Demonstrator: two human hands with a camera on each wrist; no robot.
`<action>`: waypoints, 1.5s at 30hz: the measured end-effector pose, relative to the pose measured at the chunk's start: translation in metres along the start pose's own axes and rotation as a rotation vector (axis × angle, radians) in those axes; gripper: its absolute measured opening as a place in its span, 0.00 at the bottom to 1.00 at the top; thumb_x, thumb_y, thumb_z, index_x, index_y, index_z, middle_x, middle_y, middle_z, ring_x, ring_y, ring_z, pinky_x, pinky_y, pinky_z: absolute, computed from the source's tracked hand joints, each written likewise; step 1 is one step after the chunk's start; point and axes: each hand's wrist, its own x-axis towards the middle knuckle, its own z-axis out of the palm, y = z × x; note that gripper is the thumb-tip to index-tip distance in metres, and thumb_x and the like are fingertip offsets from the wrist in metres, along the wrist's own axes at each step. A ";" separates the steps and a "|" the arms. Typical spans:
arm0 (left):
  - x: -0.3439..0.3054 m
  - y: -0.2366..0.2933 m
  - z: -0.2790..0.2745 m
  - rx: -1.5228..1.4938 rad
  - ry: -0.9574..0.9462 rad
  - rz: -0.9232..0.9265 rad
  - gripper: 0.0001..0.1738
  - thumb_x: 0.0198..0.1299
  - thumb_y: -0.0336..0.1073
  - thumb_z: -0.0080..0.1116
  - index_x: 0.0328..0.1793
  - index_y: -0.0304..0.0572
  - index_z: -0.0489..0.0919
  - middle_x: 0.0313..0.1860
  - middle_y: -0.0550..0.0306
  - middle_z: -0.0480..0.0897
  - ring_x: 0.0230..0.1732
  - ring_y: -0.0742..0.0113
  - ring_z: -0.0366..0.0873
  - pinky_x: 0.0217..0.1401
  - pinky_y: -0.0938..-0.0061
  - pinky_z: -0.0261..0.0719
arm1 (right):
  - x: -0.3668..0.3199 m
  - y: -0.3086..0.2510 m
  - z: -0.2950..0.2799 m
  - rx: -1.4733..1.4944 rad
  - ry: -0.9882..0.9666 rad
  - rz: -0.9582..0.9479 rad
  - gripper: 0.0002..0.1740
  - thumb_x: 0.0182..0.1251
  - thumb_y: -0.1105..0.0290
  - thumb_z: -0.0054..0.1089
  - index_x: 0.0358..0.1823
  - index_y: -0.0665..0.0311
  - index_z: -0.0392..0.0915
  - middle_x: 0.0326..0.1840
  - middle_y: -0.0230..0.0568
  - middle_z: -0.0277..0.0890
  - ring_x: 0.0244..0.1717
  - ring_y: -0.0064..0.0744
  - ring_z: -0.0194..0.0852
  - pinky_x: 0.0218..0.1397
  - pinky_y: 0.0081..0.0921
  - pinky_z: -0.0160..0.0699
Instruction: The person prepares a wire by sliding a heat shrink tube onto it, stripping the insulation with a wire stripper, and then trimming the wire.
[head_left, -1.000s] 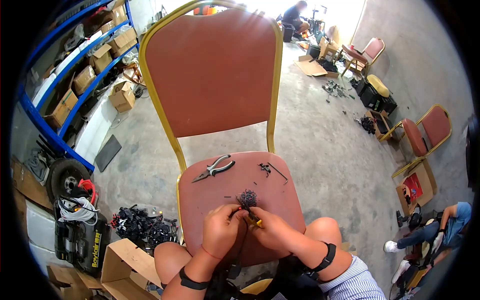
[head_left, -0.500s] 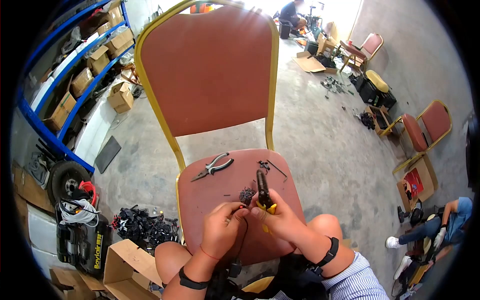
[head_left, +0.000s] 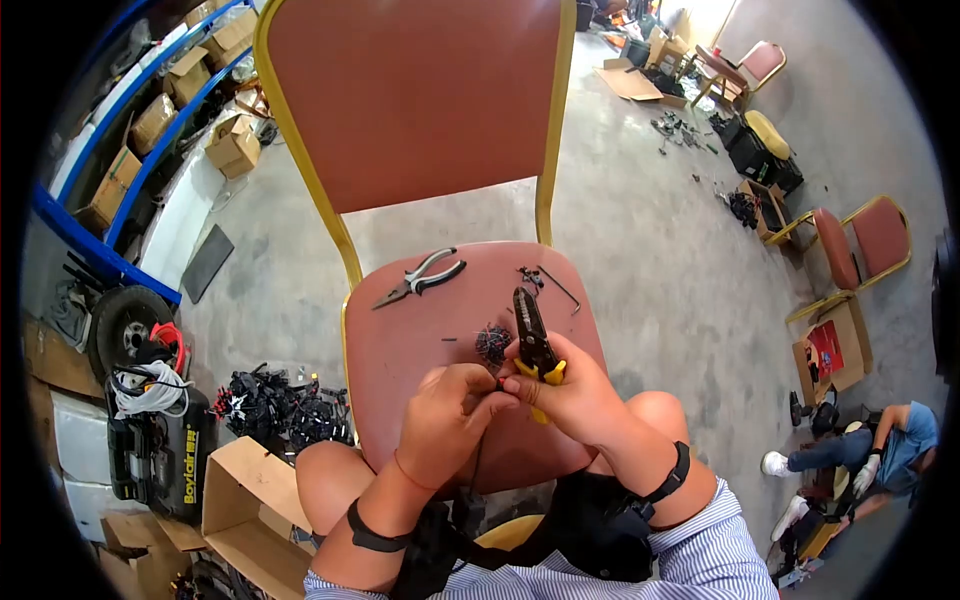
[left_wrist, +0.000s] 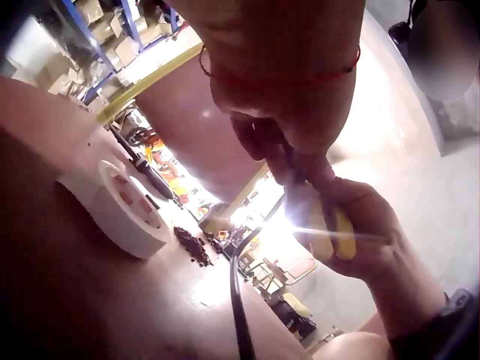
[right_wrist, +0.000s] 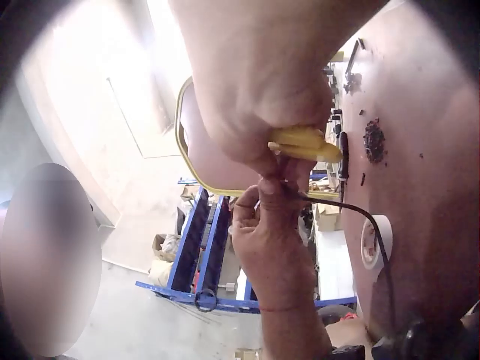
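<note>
My left hand (head_left: 440, 420) pinches the end of a black cable (right_wrist: 352, 207) between thumb and fingers, over the chair seat (head_left: 385, 345). A small red wire end (head_left: 501, 383) shows at the fingertips. My right hand (head_left: 578, 398) grips yellow-handled wire strippers (head_left: 534, 330), their dark jaws pointing away from me. Its thumb and fingertips meet the left fingertips at the wire. From there the cable hangs toward my lap. Just beyond the hands lies a heap of small dark clippings (head_left: 492, 343). A roll of white tape (right_wrist: 375, 241) lies on the seat.
Grey-handled pliers (head_left: 425, 280) and a hex key (head_left: 561, 289) beside small black bits (head_left: 529, 279) lie farther back on the seat. Left on the floor are a pile of black parts (head_left: 280, 410) and an open cardboard box (head_left: 225, 500). A person (head_left: 890, 460) sits at the right.
The right hand has swung the wire strippers off the wire, turning them upright in its palm, and its fingertips have come to the wire end. The head view has tilted down.
</note>
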 end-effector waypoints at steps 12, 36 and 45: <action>0.007 0.010 -0.007 -0.081 -0.076 -0.095 0.13 0.58 0.34 0.77 0.47 0.41 0.87 0.41 0.52 0.90 0.43 0.49 0.87 0.47 0.62 0.84 | -0.003 -0.002 0.007 -0.096 0.099 -0.103 0.17 0.71 0.83 0.66 0.58 0.65 0.77 0.49 0.36 0.84 0.52 0.24 0.85 0.56 0.23 0.84; -0.006 0.001 0.009 -0.759 -0.090 -0.425 0.08 0.75 0.28 0.62 0.55 0.34 0.79 0.45 0.60 0.85 0.46 0.76 0.79 0.52 0.79 0.77 | -0.011 0.010 0.024 -0.168 0.255 -0.231 0.16 0.70 0.82 0.67 0.56 0.66 0.76 0.43 0.33 0.82 0.47 0.20 0.81 0.52 0.21 0.82; -0.002 -0.013 0.013 -0.888 -0.148 -0.415 0.08 0.77 0.32 0.61 0.55 0.34 0.80 0.41 0.62 0.85 0.37 0.80 0.76 0.39 0.84 0.71 | -0.004 0.019 0.017 -0.092 0.227 -0.179 0.16 0.70 0.78 0.69 0.56 0.67 0.76 0.43 0.36 0.84 0.46 0.23 0.84 0.52 0.25 0.84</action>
